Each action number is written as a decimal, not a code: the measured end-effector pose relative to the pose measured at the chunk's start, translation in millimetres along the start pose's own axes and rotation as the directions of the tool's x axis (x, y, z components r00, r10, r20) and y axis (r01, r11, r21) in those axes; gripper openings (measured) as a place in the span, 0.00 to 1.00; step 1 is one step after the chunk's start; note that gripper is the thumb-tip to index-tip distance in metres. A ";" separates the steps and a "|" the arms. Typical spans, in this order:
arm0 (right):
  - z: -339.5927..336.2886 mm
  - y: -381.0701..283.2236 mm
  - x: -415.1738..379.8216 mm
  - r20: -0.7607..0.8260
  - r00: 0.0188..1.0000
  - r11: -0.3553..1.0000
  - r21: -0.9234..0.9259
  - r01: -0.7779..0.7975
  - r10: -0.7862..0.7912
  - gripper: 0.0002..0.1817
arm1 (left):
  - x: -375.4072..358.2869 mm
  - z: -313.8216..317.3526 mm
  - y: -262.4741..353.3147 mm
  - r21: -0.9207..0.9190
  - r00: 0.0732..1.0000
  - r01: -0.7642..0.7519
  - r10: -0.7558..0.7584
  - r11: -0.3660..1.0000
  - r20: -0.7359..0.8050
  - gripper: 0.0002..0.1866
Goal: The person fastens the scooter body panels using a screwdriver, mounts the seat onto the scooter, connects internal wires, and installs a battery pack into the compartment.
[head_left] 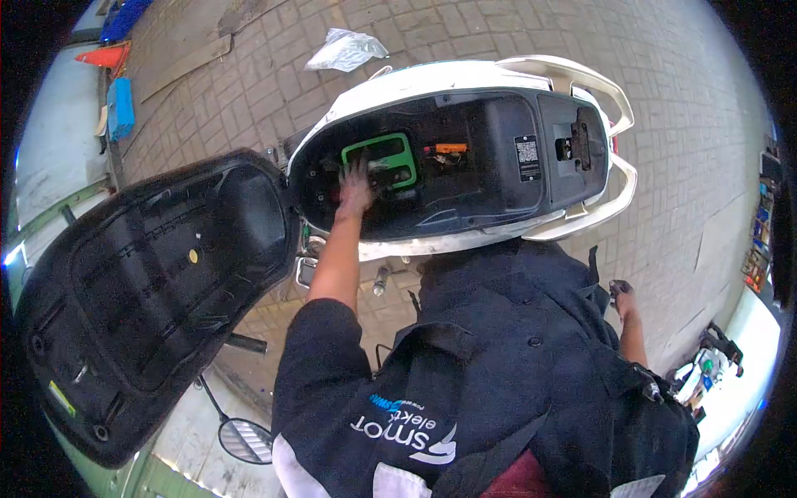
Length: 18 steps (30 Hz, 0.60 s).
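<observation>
Under a raised seat, the black storage compartment (490, 187) of a white scooter (448, 75) lies open in front of me. My left hand (357, 187) reaches into it with fingers stretched out over the near-left edge of a bright green frame (403, 143), which looks like a battery's top handle; the fingertips are dark and partly blurred. To the right of the frame, an orange connector (451, 148) with some wires rests in the compartment. My right hand (623, 299) hangs beside my body, away from the scooter, its fingers curled; what they hold, if anything, is hidden.
The black seat (166, 282) is flipped open to the left, with a mirror (246, 439) below it. Pale grab rails (610, 203) stick out at the scooter's rear. On the paving lie a clear plastic bag (344, 50) and, farther left, a blue box (120, 109).
</observation>
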State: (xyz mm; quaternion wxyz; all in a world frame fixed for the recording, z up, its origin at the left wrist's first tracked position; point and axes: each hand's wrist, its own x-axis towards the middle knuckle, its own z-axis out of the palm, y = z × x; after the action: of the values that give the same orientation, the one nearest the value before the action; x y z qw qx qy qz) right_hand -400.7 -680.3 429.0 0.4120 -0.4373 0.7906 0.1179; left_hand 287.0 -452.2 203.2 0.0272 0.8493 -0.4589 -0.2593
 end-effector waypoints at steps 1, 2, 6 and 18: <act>-1.9 3.4 -0.9 0.020 1.000 0.999 -0.045 0.015 -0.014 0.16 | 0.2 -11.4 7.0 -0.003 1.000 -0.002 0.002 1.000 -0.003 0.46; -4.5 7.0 -2.8 0.016 1.000 0.999 -0.051 0.020 -0.019 0.16 | -0.9 -22.5 14.8 0.112 0.990 0.040 -0.054 0.993 0.134 0.47; -11.6 11.6 -11.1 -0.005 0.999 0.998 -0.054 -0.037 0.037 0.16 | 2.7 -19.3 27.7 -0.035 0.970 0.180 -0.172 0.983 0.169 0.55; -22.6 28.7 29.9 0.053 0.889 0.764 -0.489 0.421 -0.456 0.14 | -27.7 -38.4 39.0 -0.062 0.978 0.058 -0.044 0.996 0.202 0.61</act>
State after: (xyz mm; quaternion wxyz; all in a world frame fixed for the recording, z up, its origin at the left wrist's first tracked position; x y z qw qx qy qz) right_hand -444.1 -693.6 415.6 0.2767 -0.7029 0.6243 0.1988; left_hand 262.7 -460.1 258.9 0.0029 0.8289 -0.4285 -0.3596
